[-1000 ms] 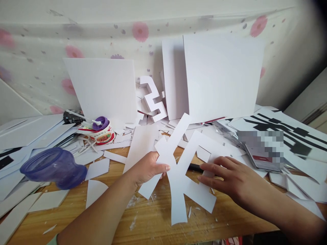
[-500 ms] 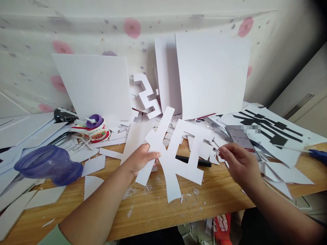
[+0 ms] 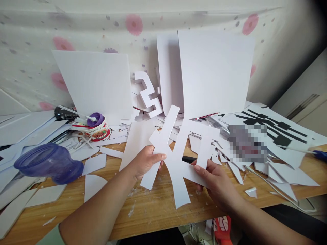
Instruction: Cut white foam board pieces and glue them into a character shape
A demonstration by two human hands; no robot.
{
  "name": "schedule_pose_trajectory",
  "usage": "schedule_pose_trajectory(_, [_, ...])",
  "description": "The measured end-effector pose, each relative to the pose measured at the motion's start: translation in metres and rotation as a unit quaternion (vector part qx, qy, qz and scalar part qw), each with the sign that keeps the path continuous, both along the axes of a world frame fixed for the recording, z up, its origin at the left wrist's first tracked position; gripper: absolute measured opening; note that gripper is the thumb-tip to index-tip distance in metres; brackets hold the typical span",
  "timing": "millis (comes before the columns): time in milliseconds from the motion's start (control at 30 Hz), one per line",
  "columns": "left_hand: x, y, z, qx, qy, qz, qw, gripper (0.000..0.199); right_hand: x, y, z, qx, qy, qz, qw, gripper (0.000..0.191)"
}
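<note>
Both hands grip a white cut-out (image 3: 177,172), a flat branching shape with several bars, held tilted above the near part of the wooden table (image 3: 143,217). The left hand (image 3: 148,162) is closed on its left side, thumb on the upper face and fingertips showing below the edge; the right hand (image 3: 217,180) pinches the lower right bar, thumb on top and the other fingers mostly hidden underneath. Beyond the cut-out, seen partly through its openings, lies a black object (image 3: 189,159) – too covered to identify. White scraps (image 3: 95,165) are strewn about, and a translucent purple jar (image 3: 51,163) lies tipped at the left, with a printed tub (image 3: 99,132) behind it holding a smaller purple container (image 3: 95,119). At the back, a left white panel (image 3: 94,85) and a right white panel (image 3: 217,75) stand against a flowered sheet (image 3: 134,24), with a raised zigzag form (image 3: 148,95) leaning between them. To the right is paper printed with black strokes (image 3: 270,124) – next to a pixelated item (image 3: 247,144).
</note>
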State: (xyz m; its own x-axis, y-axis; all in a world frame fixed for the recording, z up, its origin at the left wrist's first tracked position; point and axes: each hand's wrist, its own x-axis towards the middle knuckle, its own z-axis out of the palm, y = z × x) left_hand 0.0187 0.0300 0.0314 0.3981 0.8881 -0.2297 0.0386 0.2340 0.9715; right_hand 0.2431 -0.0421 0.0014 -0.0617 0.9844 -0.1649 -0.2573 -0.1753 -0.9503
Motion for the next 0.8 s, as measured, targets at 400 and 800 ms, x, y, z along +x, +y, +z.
schedule_pose_trajectory(400, [0.007, -0.006, 0.005, -0.026, -0.015, 0.017, 0.999, 0.034, 0.003, 0.003, 0.005, 0.003, -0.025, -0.02, 0.999, 0.035])
schedule_pose_trajectory(800, [0.006, -0.008, 0.006, -0.01, 0.002, 0.002, 1.0, 0.038, 0.002, 0.002, 0.01, 0.005, -0.028, -0.036, 0.999, 0.035])
